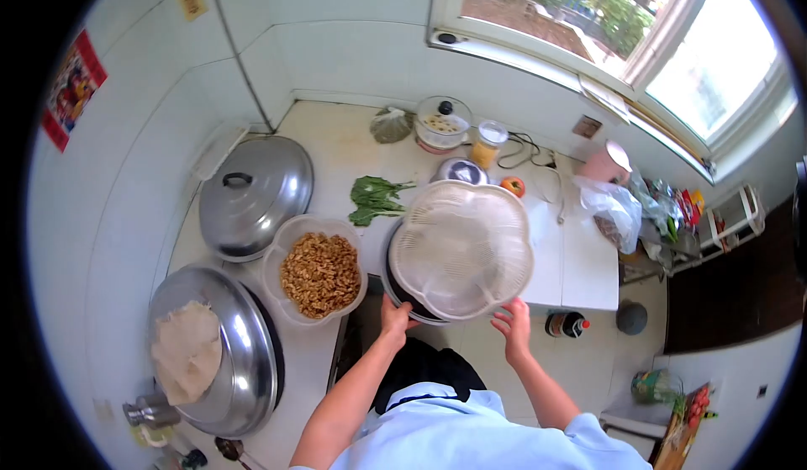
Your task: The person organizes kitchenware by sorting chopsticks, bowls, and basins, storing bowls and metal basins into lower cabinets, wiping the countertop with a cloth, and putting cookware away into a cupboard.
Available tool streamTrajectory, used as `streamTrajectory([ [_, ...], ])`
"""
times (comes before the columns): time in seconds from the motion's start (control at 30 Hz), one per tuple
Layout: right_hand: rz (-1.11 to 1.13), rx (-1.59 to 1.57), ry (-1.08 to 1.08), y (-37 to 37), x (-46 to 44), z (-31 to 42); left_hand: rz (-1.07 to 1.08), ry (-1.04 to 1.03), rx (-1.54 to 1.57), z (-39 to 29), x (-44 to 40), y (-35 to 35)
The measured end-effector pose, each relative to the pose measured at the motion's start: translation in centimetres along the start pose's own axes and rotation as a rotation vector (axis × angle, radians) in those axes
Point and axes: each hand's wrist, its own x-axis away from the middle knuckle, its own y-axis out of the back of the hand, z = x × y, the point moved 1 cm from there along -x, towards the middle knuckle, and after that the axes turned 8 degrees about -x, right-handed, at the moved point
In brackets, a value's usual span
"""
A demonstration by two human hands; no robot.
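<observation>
A white scalloped plastic basket (461,247) with slotted sides rests over a round metal basin (392,278) at the counter's front edge. My left hand (395,322) is closed on the basin's near rim, thumb on top. At the basket's near right edge is my right hand (513,327), its fingers apart; whether the fingertips touch the rim I cannot tell. Left of the basin, a similar white basket (273,281) holds shelled walnuts (320,275). Dark green leaves (374,198) lie behind it. What the basin contains is mostly hidden.
A metal lid (261,192) and a large covered pot (239,361) with a cloth (187,351) stand left. Behind are a glass pot (443,124), a yellow-filled jar (488,145), a tomato (513,186) and cords. Plastic bags (612,213) lie right; a dark bottle (567,324) is on the floor.
</observation>
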Motion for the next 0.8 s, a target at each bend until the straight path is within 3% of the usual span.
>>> streamTrajectory([
  [0.03, 0.028, 0.013, -0.004, 0.3, -0.1, 0.0, 0.008, 0.006, -0.029, -0.1, 0.1, 0.0],
  [0.1, -0.008, -0.250, -0.023, 0.7, -0.4, 0.0, 0.032, -0.027, 0.019, -0.4, 0.3, -0.3],
  [0.27, 0.171, -0.043, -0.091, -4.1, -1.4, 3.1, 0.021, 0.011, 0.029, -4.2, 0.6, -1.0],
  [0.37, 0.391, 0.059, -0.126, -7.0, -4.1, 3.7, 0.015, -0.022, 0.136, -5.9, -1.0, -0.3],
  [0.43, 0.497, 0.006, -0.407, -9.7, -6.7, 4.2, -0.025, -0.076, 0.173, -8.3, -2.0, -0.1],
  [0.8, 0.743, 0.079, -0.408, -27.4, -20.4, 1.0, -0.305, -0.135, 0.148, -16.3, -8.7, 4.9],
])
